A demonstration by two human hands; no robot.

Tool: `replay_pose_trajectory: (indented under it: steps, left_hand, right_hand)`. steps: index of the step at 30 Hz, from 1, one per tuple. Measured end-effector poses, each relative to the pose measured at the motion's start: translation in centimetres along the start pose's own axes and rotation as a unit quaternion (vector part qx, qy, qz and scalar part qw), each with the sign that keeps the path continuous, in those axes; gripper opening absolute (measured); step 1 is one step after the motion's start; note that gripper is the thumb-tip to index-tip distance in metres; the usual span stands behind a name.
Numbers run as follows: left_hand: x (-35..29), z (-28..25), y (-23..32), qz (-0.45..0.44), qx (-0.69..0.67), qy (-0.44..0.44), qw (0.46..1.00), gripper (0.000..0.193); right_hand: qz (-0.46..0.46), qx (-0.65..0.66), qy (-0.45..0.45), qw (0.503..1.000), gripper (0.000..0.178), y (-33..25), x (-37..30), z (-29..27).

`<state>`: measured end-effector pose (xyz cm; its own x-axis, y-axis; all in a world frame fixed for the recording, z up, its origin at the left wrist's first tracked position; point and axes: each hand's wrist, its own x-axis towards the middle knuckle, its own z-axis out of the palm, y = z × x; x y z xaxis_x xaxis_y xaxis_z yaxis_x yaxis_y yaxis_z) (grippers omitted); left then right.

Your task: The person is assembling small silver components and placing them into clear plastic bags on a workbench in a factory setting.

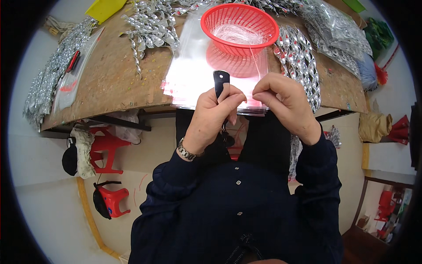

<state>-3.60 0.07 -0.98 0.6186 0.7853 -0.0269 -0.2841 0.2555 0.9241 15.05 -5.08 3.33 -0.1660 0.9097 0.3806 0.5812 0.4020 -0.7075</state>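
Note:
My left hand [211, 115], a watch [187, 151] on its wrist, is closed on a shiny dark-looking strip [221, 80] with a small round hole near its rounded top end. The strip's lower part is mostly hidden by the fingers. Thumb and forefinger of my right hand [285, 101] are pinched together just to the right; what they hold is too fine to make out. Beyond both hands, a red plastic mesh basket [240, 44] holds a tangle of clear thread [237, 34]. One fine strand [253, 57] hangs over its rim toward my right hand.
Under the basket lies a stack of clear plastic bags [184, 75] on the wooden table [110, 79]. Twisted silver strips [154, 31] lie behind it and more foil spirals [301, 61] at the right. A red-handled cutter [73, 61] is at the left. Red stools [115, 201] stand below.

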Motion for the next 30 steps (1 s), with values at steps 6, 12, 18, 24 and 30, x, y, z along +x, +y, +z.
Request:
replay_pose_trajectory:
  steps: [6, 12, 18, 24, 30]
  left_hand:
    - [0.9, -0.3, -0.8, 0.023, -0.087, -0.028, 0.996, 0.028]
    - [1.2, -0.1, -1.8, 0.059, -0.144, -0.044, 0.987, 0.047]
    - [0.8, 0.6, -1.9, 0.044, -0.140, -0.044, 0.988, 0.042]
    - [0.7, 1.1, -2.1, 0.039, -0.129, -0.039, 0.990, 0.035]
    - [0.5, 1.2, -2.3, 0.041, -0.113, -0.042, 0.992, 0.034]
  right_hand:
    - [0.096, 0.111, 0.080, 0.986, 0.003, -0.9, -0.9, -0.2]
    - [0.110, 0.158, 0.147, 0.970, 0.004, -1.8, -1.2, 0.5]
    - [0.110, 0.136, 0.164, 0.971, 0.004, -1.7, -1.4, 1.4]
    - [0.116, 0.095, 0.158, 0.976, 0.003, -1.8, -1.3, 1.9]
    - [0.130, 0.084, 0.150, 0.976, 0.005, -1.7, -1.1, 2.0]
